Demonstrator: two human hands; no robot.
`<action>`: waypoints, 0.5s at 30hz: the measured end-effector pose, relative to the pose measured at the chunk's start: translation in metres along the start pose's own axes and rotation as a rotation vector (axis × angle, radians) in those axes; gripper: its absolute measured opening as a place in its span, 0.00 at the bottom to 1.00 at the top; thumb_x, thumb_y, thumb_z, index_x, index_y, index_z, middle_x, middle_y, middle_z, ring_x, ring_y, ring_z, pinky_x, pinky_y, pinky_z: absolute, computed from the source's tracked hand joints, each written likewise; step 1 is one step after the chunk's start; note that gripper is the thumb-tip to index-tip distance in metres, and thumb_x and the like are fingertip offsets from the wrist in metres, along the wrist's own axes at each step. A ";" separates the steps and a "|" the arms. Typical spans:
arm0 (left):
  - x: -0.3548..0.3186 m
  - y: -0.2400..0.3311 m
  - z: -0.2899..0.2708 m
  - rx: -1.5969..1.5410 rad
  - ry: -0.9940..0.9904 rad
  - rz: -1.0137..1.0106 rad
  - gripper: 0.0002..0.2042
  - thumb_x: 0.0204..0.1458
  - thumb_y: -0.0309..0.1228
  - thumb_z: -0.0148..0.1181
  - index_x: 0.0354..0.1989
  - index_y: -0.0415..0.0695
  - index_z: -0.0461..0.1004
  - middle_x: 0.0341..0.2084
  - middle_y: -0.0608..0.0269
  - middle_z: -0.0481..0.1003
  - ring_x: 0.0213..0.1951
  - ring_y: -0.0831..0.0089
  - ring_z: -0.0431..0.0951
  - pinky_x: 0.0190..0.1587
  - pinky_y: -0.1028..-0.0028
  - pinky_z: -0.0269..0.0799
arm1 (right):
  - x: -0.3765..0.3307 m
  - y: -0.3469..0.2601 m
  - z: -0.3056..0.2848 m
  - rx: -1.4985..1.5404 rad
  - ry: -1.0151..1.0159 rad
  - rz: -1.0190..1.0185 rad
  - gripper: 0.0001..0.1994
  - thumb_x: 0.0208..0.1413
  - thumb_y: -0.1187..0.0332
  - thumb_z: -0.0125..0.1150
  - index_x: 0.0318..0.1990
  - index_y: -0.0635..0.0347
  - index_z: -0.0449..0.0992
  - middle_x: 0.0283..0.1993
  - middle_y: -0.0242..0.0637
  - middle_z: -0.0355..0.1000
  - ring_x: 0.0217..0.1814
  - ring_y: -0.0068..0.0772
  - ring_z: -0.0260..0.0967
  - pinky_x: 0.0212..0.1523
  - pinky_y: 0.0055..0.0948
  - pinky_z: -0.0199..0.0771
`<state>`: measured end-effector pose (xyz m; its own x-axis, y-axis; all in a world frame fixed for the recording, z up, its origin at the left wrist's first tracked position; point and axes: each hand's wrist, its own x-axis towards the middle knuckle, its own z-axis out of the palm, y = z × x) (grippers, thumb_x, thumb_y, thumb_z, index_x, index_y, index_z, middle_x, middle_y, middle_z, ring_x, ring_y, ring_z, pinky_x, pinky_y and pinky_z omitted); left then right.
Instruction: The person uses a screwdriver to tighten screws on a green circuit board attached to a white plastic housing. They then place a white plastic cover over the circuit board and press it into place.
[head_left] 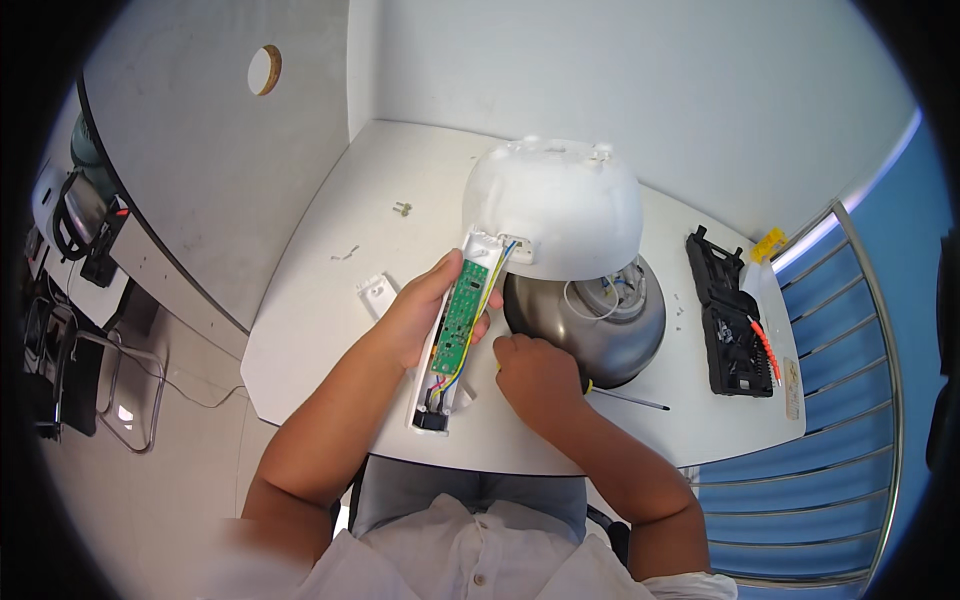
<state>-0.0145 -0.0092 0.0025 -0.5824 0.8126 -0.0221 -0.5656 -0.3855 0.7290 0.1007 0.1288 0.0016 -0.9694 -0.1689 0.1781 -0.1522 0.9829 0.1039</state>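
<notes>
While the left hand clasps the circuit board panel, the right hand fists a screwdriver

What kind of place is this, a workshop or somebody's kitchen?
Most likely a small repair or electronics workbench. A white table bears an opened white appliance shell, a green circuit board in the left hand, and a black tool case.

We count two bare hands, the left hand and the right hand. We see one long white plastic panel carrying one green circuit board, one white domed plastic shell, one round grey metal pot, one black tool case at far right, one screwdriver, and two small screws at far left.
</notes>
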 end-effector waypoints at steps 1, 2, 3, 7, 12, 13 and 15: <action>0.000 0.000 0.001 0.004 0.002 0.001 0.25 0.56 0.55 0.35 0.43 0.44 0.67 0.30 0.60 0.73 0.22 0.71 0.72 0.23 0.76 0.69 | 0.000 0.003 -0.006 0.070 0.006 0.015 0.03 0.41 0.71 0.54 0.27 0.56 0.68 0.25 0.35 0.68 0.27 0.34 0.70 0.24 0.31 0.71; 0.000 0.001 0.000 0.001 0.004 -0.004 0.25 0.56 0.55 0.35 0.43 0.44 0.67 0.30 0.60 0.73 0.22 0.71 0.72 0.23 0.76 0.69 | 0.000 0.007 -0.016 0.140 0.012 0.032 0.04 0.41 0.71 0.55 0.27 0.56 0.68 0.25 0.35 0.68 0.28 0.36 0.70 0.26 0.32 0.71; 0.000 0.002 0.001 0.001 0.006 -0.010 0.25 0.56 0.55 0.35 0.43 0.44 0.66 0.30 0.60 0.73 0.22 0.71 0.72 0.23 0.76 0.70 | 0.000 0.010 -0.028 0.211 0.020 0.049 0.04 0.42 0.71 0.55 0.28 0.56 0.68 0.25 0.36 0.68 0.29 0.38 0.70 0.27 0.33 0.71; 0.000 0.002 0.002 -0.046 0.014 -0.020 0.20 0.57 0.51 0.37 0.45 0.47 0.61 0.27 0.60 0.73 0.21 0.72 0.72 0.21 0.76 0.69 | 0.001 0.025 -0.075 0.410 0.183 0.127 0.06 0.42 0.70 0.57 0.29 0.57 0.68 0.27 0.38 0.68 0.31 0.42 0.69 0.31 0.35 0.69; 0.000 -0.003 -0.004 -0.066 -0.025 -0.036 0.27 0.55 0.56 0.35 0.41 0.43 0.68 0.29 0.61 0.72 0.23 0.71 0.72 0.24 0.76 0.70 | -0.007 0.041 -0.146 0.756 0.637 0.245 0.05 0.43 0.75 0.58 0.27 0.60 0.68 0.23 0.31 0.66 0.24 0.25 0.65 0.26 0.21 0.65; 0.000 -0.005 -0.003 -0.078 -0.037 -0.043 0.28 0.55 0.57 0.34 0.40 0.43 0.68 0.29 0.62 0.72 0.23 0.71 0.72 0.24 0.76 0.70 | -0.007 0.049 -0.152 0.847 0.880 0.173 0.04 0.44 0.76 0.57 0.27 0.62 0.68 0.23 0.32 0.64 0.22 0.19 0.62 0.23 0.17 0.62; 0.001 -0.009 -0.003 -0.106 -0.047 -0.053 0.28 0.54 0.58 0.34 0.40 0.43 0.68 0.29 0.62 0.72 0.24 0.71 0.72 0.25 0.77 0.70 | -0.014 0.063 -0.177 1.306 0.849 -0.219 0.05 0.49 0.72 0.53 0.31 0.61 0.64 0.24 0.35 0.61 0.21 0.22 0.58 0.21 0.17 0.62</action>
<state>-0.0122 -0.0060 -0.0058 -0.5234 0.8517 -0.0245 -0.6550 -0.3838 0.6509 0.1386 0.1801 0.1788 -0.5883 0.1401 0.7964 -0.7601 0.2405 -0.6037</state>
